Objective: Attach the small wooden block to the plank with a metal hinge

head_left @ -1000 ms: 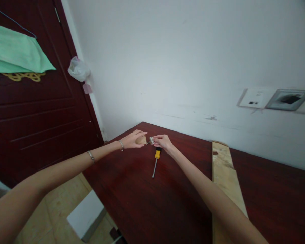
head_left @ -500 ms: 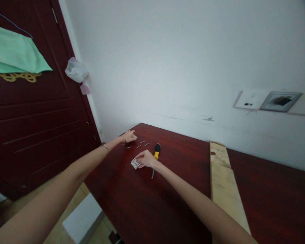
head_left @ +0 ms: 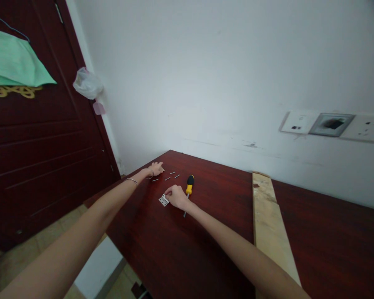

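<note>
Tabletop (head_left: 221, 189): four screws (head_left: 167, 179), one screwdriver (head_left: 189, 189), one plank (head_left: 264, 211). Right hand (head_left: 176, 196) touches one hinge (head_left: 162, 200); left hand (head_left: 156, 168), well apart, at one block (head_left: 162, 169); grips cannot be determined.

Deep reddish brown, faintly streaked, across the table (head_left: 180, 257); black and yellow on the screwdriver handle (head_left: 190, 185), grey along its shaft (head_left: 185, 214); silvery with dark holes on the hinge (head_left: 163, 200); silvery grey on the slim rods (head_left: 167, 179); pale tan, blotched grey and brown, down the board (head_left: 268, 220); mint green on the hanging cloth (head_left: 14, 58); dark maroon on the door (head_left: 34, 137), gold on its ornament (head_left: 27, 93).
</note>
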`<state>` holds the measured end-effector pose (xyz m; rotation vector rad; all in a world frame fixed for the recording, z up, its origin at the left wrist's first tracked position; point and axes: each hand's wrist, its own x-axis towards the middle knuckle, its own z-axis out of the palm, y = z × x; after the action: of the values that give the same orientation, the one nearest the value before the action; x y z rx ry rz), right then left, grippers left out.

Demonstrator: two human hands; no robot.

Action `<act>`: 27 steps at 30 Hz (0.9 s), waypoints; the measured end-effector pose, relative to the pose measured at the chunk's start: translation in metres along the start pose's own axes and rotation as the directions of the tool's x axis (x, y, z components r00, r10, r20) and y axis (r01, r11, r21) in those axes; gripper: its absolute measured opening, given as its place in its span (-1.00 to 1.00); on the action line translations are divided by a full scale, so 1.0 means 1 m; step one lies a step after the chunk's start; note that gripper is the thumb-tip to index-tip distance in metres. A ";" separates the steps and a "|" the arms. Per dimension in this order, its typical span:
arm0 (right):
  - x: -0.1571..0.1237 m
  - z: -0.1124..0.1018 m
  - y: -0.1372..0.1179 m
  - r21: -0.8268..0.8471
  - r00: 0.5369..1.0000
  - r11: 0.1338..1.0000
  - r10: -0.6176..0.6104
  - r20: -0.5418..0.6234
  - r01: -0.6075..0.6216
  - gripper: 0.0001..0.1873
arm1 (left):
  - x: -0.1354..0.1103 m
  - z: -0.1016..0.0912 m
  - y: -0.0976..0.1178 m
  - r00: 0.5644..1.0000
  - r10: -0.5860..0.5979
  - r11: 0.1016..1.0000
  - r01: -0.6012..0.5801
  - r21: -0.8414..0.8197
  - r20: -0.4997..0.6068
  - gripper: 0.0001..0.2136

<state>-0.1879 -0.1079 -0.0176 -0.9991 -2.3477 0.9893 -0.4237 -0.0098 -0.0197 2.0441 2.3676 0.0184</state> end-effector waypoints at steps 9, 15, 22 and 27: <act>-0.008 -0.010 -0.003 -0.254 0.994 0.961 -0.106 0.013 0.106 -0.78 | 0.001 -0.001 0.006 0.997 -0.075 0.997 0.076 -0.021 0.008 -0.29; -0.045 -0.067 -0.007 -0.397 0.990 0.914 -0.127 -0.069 0.089 -0.72 | 0.006 -0.012 0.044 0.996 -0.022 0.999 0.020 -0.026 -0.085 -0.24; -0.150 -0.143 0.007 -0.730 0.930 0.587 0.124 -0.345 -0.349 -0.61 | 0.029 -0.029 0.176 0.969 0.209 0.976 -0.216 -0.037 -0.133 -0.42; -0.219 -0.147 0.020 -0.758 0.871 0.429 0.216 -0.441 -0.491 -0.46 | 0.021 -0.028 0.302 0.907 0.411 0.904 -0.418 -0.093 -0.090 -0.48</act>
<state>0.0539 -0.1943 0.0471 -1.9199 -2.3673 -0.3814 -0.1290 0.0553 0.0140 2.4811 1.8635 0.2214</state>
